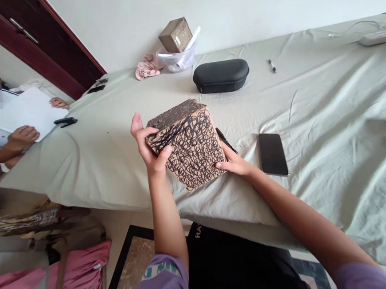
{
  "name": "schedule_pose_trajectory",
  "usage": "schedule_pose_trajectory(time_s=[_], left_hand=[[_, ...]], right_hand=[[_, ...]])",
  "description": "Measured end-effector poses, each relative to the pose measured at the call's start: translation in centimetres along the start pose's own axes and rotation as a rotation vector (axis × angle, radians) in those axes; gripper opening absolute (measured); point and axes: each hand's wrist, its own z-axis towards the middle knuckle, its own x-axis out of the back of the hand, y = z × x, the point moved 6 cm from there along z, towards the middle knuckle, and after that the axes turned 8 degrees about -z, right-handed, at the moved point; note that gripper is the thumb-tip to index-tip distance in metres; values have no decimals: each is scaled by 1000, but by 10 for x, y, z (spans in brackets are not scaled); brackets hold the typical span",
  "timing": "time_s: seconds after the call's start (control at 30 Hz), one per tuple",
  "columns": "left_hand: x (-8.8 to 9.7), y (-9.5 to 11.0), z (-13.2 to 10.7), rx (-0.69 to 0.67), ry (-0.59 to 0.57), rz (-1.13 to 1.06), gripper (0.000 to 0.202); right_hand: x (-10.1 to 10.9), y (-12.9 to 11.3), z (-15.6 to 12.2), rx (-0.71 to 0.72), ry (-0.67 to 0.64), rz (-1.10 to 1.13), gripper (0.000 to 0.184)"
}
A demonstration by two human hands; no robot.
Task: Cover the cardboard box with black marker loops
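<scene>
I hold a cardboard box (193, 144) covered in black scribbles, tilted above the edge of a bed with a pale green sheet (310, 108). My left hand (148, 148) grips the box's left corner, thumb on the front face and fingers behind it. My right hand (236, 161) presses against the box's lower right side and also holds a black marker (225, 139), which pokes up beside the box.
A black phone (273, 153) lies right of my hand. Further back sit a black case (221, 75), a pen (272, 65), a plastic tub (176, 59) with a small box, and pink cloth (147, 68). Another person's hands (21, 135) rest on paper at left.
</scene>
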Motion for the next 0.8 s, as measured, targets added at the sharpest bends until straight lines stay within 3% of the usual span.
schedule_pose_trajectory(time_s=[0.1, 0.2, 0.37, 0.5, 0.57, 0.67, 0.73, 0.8], left_hand=[[-2, -4, 12, 103, -75, 5, 49], [-7, -11, 21, 166, -135, -40, 51], [-21, -46, 36, 86, -210, -63, 54], [-35, -83, 16, 253, -106, -298, 92], [-41, -92, -4, 388, -58, -427, 85], [-41, -87, -20, 400, 15, -506, 77], [-40, -84, -23, 400, 42, -523, 78], [-41, -84, -21, 408, 31, -517, 81]], right_hand=[[-1, 2, 0, -11, -5, 12, 110], [3, 1, 2, -36, 14, 11, 107], [19, -6, 2, -68, 19, -248, 88], [33, -10, 0, -93, 51, -415, 83], [41, -10, -1, -121, 153, -438, 76], [50, -3, -4, -249, 370, -557, 54], [52, 1, -4, -322, 451, -766, 37], [52, 4, -2, -394, 448, -1002, 39]])
